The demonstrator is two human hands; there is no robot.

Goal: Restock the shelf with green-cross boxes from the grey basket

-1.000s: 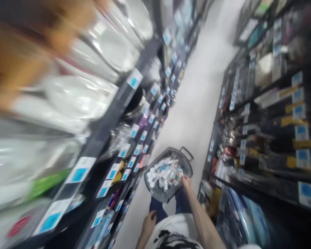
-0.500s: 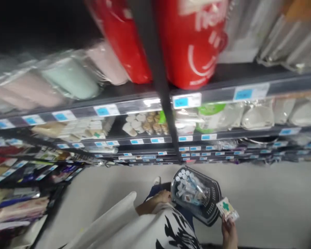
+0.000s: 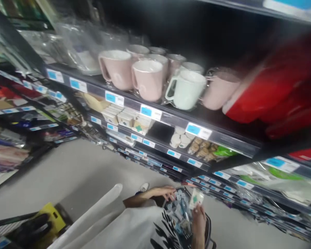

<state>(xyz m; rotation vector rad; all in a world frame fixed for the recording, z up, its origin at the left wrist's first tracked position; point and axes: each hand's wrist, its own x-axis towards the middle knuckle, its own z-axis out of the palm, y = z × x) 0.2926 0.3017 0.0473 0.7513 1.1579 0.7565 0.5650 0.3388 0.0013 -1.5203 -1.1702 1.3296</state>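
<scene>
My right hand grips a small white packet with a green cross by its lower end, held above the basket. Below it is a dark shopping basket, filled with several small white-capped containers and clear-wrapped items. At the basket's far left edge is my left hand, fingers stretched out and apart, with nothing seen in it. Whether its fingertips touch the rim or the containers, I cannot tell.
Pink mugs and a pale green mug stand on the upper shelf, beside blurred red goods. Below are white boxes with a green cross and white-topped containers. A yellow and black object is at lower left.
The view has swung left along the shelves. My right hand has brought the packet from beside the basket to over it. My left hand has stretched out its fingers at the basket edge.
</scene>
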